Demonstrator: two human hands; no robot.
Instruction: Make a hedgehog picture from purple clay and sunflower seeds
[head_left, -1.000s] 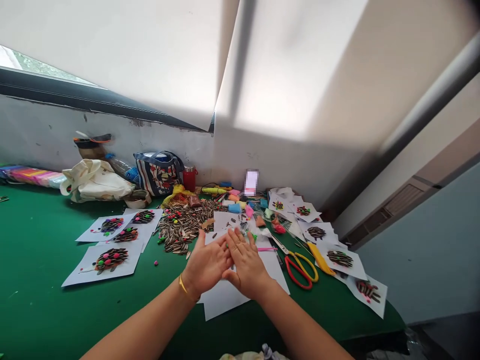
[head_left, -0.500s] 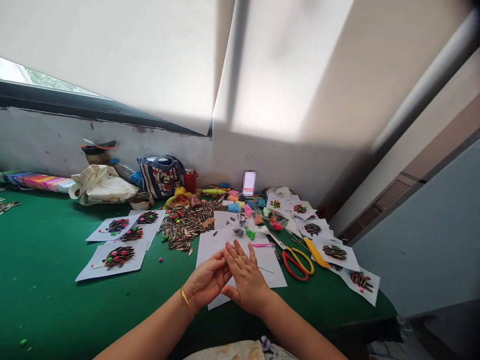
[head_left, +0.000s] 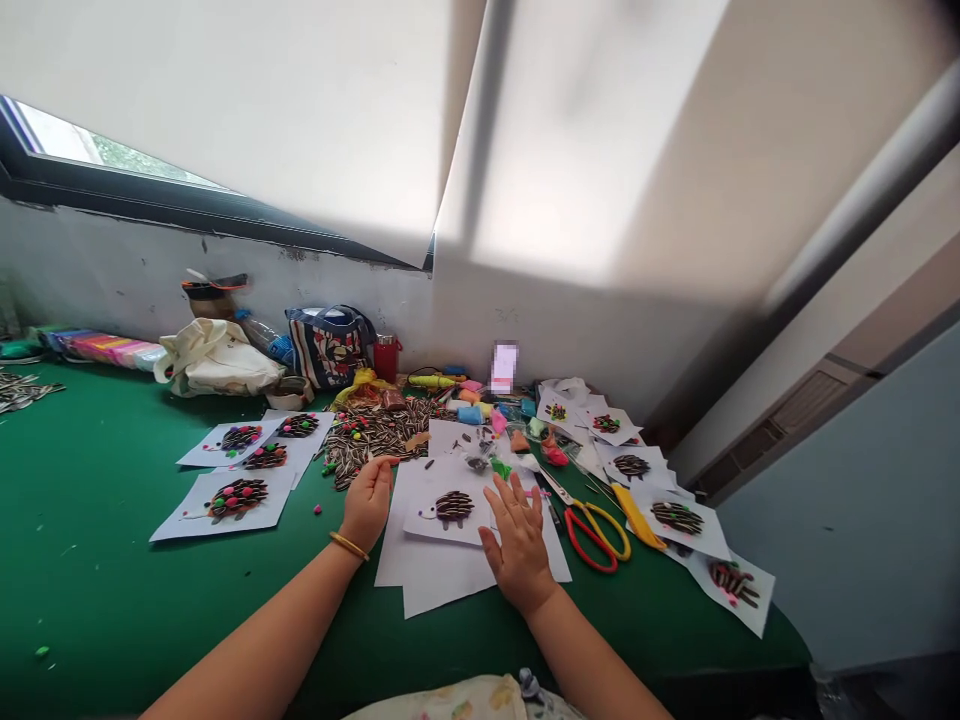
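My left hand [head_left: 366, 508] is at the left edge of the white paper sheets, beside the heap of striped sunflower seeds [head_left: 375, 430]. Its fingers are pressed together; whatever they hold, if anything, is too small to make out. My right hand [head_left: 519, 545] lies with fingers spread over the right part of the papers. Between the hands is a white card [head_left: 427, 530] bearing a hedgehog figure [head_left: 454, 507] with sunflower-seed spines, a dark nose and small feet. Larger blank sheets [head_left: 442, 585] lie beneath it. A pink tool, partly hidden, is just behind my right fingers.
Scissors [head_left: 596, 535] with red and yellow handles and a yellow cutter [head_left: 637, 517] lie to the right. Finished hedgehog cards flank both sides, one left card [head_left: 187, 510] among them. Colored clay [head_left: 471, 414], a phone [head_left: 505, 367], bags and a red bottle [head_left: 386, 357] line the wall.
My hands, which were together over the papers, have moved apart, the left toward the seed heap. The hedgehog card between them has come into view. The camera view has shifted slightly.
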